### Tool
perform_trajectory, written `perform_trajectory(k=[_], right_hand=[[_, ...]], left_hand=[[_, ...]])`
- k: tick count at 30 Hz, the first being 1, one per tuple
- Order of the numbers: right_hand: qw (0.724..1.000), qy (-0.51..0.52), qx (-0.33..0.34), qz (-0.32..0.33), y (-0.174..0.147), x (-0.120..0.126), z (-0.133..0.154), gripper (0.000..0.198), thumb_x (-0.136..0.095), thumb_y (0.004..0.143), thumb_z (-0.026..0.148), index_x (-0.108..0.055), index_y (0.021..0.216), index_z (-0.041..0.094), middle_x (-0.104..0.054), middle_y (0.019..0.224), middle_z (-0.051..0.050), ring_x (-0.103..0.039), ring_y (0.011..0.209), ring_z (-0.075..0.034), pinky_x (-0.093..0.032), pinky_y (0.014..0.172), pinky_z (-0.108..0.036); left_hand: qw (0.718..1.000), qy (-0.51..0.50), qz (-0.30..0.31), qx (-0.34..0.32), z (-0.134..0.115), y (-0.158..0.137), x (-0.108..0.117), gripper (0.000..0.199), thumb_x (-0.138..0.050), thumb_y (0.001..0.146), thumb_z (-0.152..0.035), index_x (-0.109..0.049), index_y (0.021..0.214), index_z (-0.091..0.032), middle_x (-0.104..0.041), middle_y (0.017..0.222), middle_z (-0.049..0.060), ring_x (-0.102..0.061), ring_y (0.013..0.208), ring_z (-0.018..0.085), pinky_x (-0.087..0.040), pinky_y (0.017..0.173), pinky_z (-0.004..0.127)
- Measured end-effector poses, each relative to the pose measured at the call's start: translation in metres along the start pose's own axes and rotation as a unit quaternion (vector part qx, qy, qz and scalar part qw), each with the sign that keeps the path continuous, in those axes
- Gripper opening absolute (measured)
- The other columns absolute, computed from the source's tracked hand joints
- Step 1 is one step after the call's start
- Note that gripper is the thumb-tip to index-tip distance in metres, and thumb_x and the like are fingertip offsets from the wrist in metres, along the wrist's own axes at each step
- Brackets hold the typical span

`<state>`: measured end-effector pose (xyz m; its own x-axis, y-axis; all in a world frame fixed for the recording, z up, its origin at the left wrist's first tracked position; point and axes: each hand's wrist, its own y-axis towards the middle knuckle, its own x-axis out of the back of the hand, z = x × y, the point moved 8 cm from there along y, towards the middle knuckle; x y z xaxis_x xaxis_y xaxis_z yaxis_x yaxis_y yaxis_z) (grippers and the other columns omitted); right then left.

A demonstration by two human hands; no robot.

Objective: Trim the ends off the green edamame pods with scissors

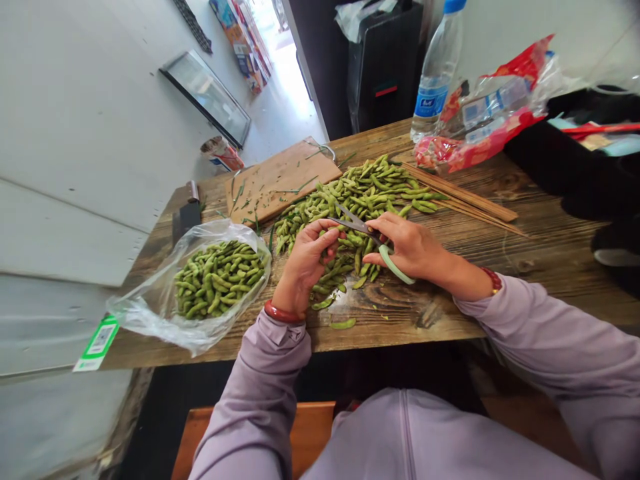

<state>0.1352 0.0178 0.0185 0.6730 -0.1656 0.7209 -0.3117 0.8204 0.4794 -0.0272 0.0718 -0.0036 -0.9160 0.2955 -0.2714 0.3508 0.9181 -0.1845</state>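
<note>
In my right hand [413,243] is a pair of scissors [357,227] with pale green handles, its blades spread and pointing left. My left hand [310,257] is closed in a pinch on a green edamame pod [341,231], close beside the blades; the fingers partly hide the pod. Beneath and behind both hands spreads a loose pile of edamame pods [370,183] on the wooden table [400,313]. To the left, a clear plastic bag [145,323] lies open with many edamame pods [220,280] inside.
Behind the pile lies a cutting board [283,180] with green scraps. A cleaver [189,217] rests at the left. Wooden chopsticks [470,197], a water bottle [435,80] and red plastic packaging [480,133] occupy the right. One pod [343,324] lies near the front edge.
</note>
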Motion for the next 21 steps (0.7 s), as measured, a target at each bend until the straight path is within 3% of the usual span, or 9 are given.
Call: perform_trajectory(k=[21], right_hand=[[0.999,0.025,0.024,0.004,0.001,0.000,0.005,0.054,-0.080,0.079,0.040,-0.057,0.124,0.020,-0.062,0.110,-0.011,-0.063,0.094,-0.028,-0.053,0.083,-0.040]], left_hand=[[0.997,0.017,0.069,0.013,0.007,-0.003,-0.014,0.034,-0.087,0.069,-0.035,-0.065,0.081,-0.011,-0.065,0.066,0.000,-0.043,0.043,0.001,-0.025,0.040,0.014]])
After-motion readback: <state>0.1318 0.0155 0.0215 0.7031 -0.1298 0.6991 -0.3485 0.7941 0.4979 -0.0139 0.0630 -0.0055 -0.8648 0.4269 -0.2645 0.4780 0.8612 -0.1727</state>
